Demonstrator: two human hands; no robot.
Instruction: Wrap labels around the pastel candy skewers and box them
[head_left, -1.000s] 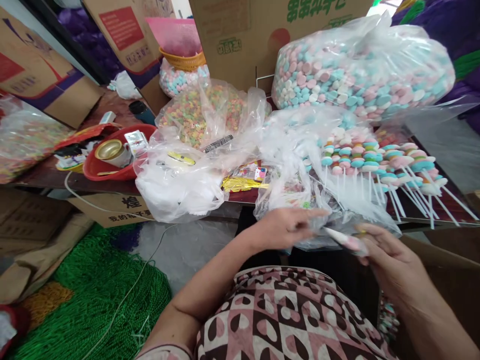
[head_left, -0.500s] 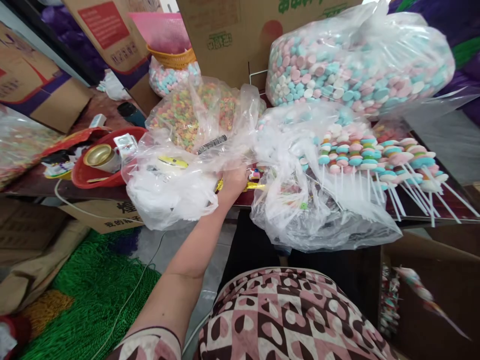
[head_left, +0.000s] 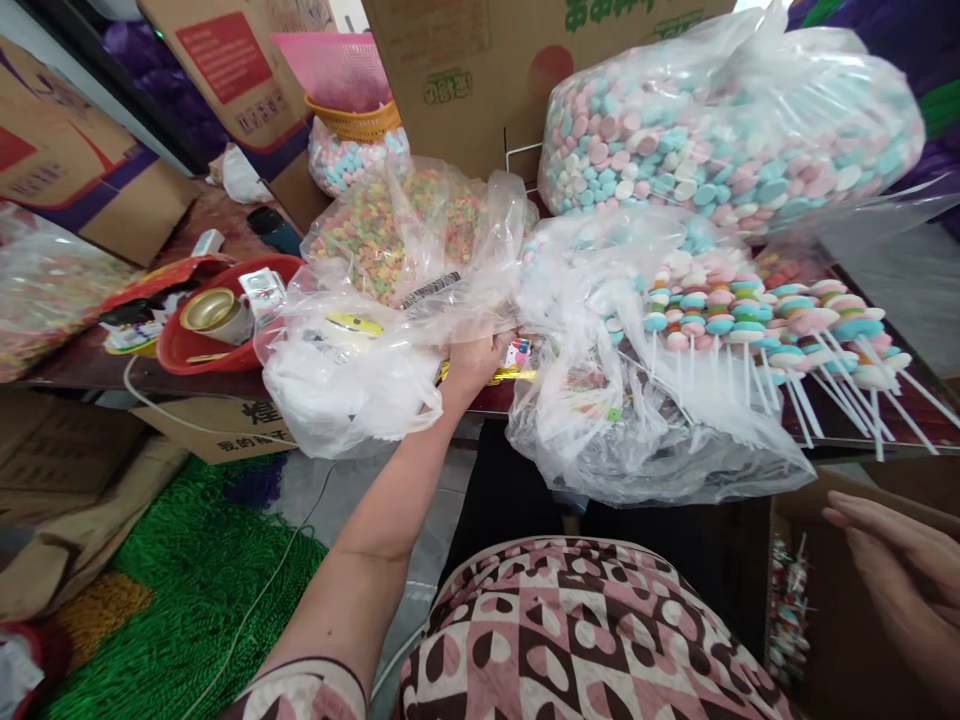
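My left hand (head_left: 474, 362) rests at the table edge between two heaps of clear plastic bags. Its fingers look curled, beside a small colourful card (head_left: 517, 352) and yellow ties (head_left: 514, 375); what they hold, if anything, I cannot make out. At the lower right, my right hand (head_left: 904, 575) is over an open cardboard box (head_left: 847, 640), fingers stretched out and holding nothing visible. Inside the box lie several wrapped candy skewers (head_left: 787, 610). Marshmallow skewers (head_left: 720, 300) with white sticks lie on the right of the table, partly over clear bags (head_left: 652, 450).
Behind stand a big bag of pastel marshmallows (head_left: 720, 150) and a bag of small coloured candies (head_left: 382, 230). White plastic bags (head_left: 337, 390) lie left of my left hand. A red basin (head_left: 169, 345) holds a gold bowl (head_left: 208, 310). Green strands (head_left: 202, 580) cover the floor.
A wrapped candy skewer seen in the air over the box is gone from that spot. My right hand has come into view there, open. My left hand has stayed nearly in place.
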